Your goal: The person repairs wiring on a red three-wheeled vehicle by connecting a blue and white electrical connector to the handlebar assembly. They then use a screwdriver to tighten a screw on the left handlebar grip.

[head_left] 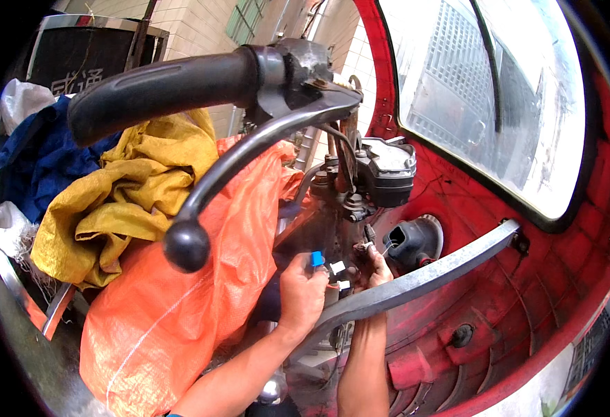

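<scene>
My left hand is closed around wire ends with small plastic plugs. A blue connector stands up by its thumb, and a white connector and a second white connector stick out to the right, the lower one on reddish wire. My right hand reaches up behind a grey metal bar, which hides its wrist. Its fingers pinch a small dark plug-like piece with thin pale wires; its exact kind is unclear. Just right of these fingers sits an open black housing in the red front panel.
Overhead runs a black handlebar grip with a ball-ended brake lever. A gauge unit sits on the steering column. An orange woven sack, yellow cloth and blue cloth lie left. Red panelling and a windshield close the right.
</scene>
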A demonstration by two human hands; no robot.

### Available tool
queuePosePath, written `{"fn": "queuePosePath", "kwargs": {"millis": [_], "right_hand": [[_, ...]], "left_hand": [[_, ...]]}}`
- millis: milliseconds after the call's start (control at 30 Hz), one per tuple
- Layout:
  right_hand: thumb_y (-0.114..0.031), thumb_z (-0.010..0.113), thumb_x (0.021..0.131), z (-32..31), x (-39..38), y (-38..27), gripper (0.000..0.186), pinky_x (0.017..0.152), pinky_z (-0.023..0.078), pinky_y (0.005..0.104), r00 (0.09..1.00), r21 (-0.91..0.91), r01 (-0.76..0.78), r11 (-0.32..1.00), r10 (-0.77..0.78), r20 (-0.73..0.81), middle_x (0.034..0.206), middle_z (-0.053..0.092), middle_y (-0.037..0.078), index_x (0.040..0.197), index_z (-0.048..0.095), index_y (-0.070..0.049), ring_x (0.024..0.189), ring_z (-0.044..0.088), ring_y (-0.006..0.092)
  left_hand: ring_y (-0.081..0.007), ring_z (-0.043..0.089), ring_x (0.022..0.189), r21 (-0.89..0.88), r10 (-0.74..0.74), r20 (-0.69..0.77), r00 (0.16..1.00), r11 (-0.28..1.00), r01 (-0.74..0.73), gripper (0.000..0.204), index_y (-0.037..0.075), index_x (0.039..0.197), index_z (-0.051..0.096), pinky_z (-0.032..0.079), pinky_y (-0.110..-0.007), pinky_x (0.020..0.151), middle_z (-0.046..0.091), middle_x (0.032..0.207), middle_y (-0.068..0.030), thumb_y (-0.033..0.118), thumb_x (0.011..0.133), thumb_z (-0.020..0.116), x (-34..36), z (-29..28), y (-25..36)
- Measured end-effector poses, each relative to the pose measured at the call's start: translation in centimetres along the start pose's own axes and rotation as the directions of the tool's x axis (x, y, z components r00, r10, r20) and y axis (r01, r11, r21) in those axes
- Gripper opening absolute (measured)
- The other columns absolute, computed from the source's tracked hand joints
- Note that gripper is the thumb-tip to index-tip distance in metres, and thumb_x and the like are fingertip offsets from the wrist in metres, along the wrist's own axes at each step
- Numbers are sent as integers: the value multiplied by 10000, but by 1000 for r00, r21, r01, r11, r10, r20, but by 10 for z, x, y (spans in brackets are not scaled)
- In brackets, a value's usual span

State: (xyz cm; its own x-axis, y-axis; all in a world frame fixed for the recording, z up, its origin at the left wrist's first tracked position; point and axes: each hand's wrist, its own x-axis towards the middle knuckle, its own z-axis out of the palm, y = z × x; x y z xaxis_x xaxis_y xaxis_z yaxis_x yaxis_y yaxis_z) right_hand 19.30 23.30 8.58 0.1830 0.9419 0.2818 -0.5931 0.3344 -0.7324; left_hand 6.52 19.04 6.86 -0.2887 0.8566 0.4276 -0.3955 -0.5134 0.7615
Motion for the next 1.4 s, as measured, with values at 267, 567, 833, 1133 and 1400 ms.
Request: {"fn": "queuePosePath", "kwargs": {"millis": [267, 567, 833, 1133, 1400], "right_hand": [[-210, 556, 903, 15, -2, -10, 188, 507, 488, 261, 996, -114, 50, 992, -58, -66, 872, 667, 89, 971, 615, -46, 712, 644, 179], [-196, 534, 909, -5, 12, -7, 249, 462, 517, 268, 996, -9, -91, 996, 91, -3, 958, 653, 148, 1044, 563, 11, 745, 662, 260], [-218, 516, 921, -1, 11, -9, 266, 492, 531, 288, 996, -61, -83, 995, 80, -45, 990, 645, 156, 1039, 556, 16, 786, 665, 283], [-200, 536, 917, 9, 5, -7, 252, 666, 578, 318, 998, 30, -50, 998, 51, -31, 970, 655, 169, 1074, 549, -3, 879, 662, 292], [-17, 554, 833, 9, 3, -3, 386, 855, 546, 337, 982, 252, 40, 967, -85, 170, 1083, 593, 182, 1209, 471, 18, 1017, 607, 288]], "left_hand": [[-141, 617, 738, -9, 35, 20, 999, 999, -35, 220, -34, 983, 558, 558, -291, 637, 606, 866, -66, -85, 791, 462, -2, 0, 5], [-137, 618, 747, 29, 35, 28, 999, 999, -36, 219, -35, 993, 552, 546, -282, 636, 602, 880, -65, -78, 797, 463, -1, 1, 3], [-136, 620, 736, 16, 46, 40, 998, 999, -47, 219, -45, 990, 548, 563, -282, 628, 596, 867, -63, -79, 791, 462, 2, -1, -1], [-113, 596, 703, 86, 54, 19, 998, 995, -56, 212, -45, 968, 563, 544, -267, 608, 602, 844, -55, -73, 782, 465, 0, 0, 4], [-119, 601, 725, 58, 54, 11, 998, 997, -55, 221, -48, 974, 562, 551, -274, 623, 607, 852, -65, -68, 776, 467, 0, 0, 4]]}}
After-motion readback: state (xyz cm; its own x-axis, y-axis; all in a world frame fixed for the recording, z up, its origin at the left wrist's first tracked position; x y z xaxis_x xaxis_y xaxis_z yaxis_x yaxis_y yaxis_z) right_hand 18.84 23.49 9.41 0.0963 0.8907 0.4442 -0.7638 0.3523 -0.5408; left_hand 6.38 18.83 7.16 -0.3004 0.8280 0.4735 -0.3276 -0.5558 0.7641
